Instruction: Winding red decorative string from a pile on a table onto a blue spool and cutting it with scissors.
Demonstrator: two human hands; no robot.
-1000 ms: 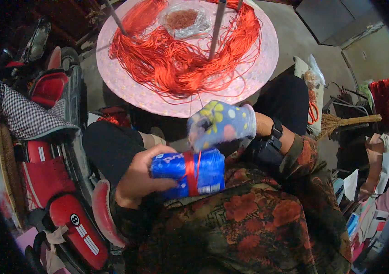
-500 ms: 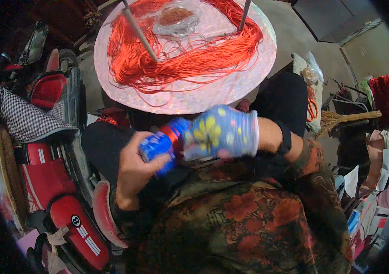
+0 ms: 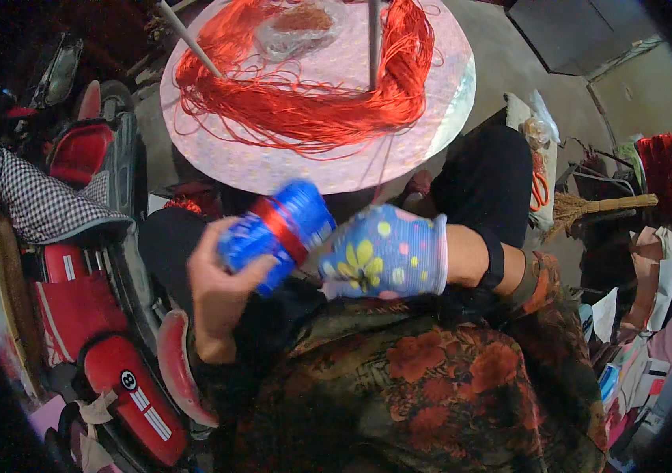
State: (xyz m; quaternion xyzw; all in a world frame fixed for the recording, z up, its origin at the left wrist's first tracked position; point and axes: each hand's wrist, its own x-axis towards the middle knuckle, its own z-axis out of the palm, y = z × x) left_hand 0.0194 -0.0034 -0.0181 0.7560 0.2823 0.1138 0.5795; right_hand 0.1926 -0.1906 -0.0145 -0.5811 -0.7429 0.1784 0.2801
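My bare left hand [image 3: 222,280] is wrapped round a blue cylinder [image 3: 304,206], which looks like a can or bottle and tilts up to the right. A band of red cord [image 3: 279,227] is wound about its middle. Just right of it, my right hand [image 3: 383,252] wears a blue flowered glove, its fingers curled in and partly hidden. A thin red strand [image 3: 383,167] comes down from the table towards this hand and seems to pass into it. On the round table [image 3: 273,173] lies a large loose skein of red cord [image 3: 312,118], looped around two upright rods [image 3: 374,55].
A clear plastic bag [image 3: 293,35] with reddish-brown contents sits inside the skein. Red ride-on vehicle parts [image 3: 135,402] and a checked cloth [image 3: 52,205] are at the left. Orange-handled scissors [image 3: 539,181] and a straw broom [image 3: 604,203] lie to the right.
The skein and its rods have turned, shifting leftward on the table. The blue cylinder is tipped more upright and shows more of itself; my right hand has moved slightly down, away from it.
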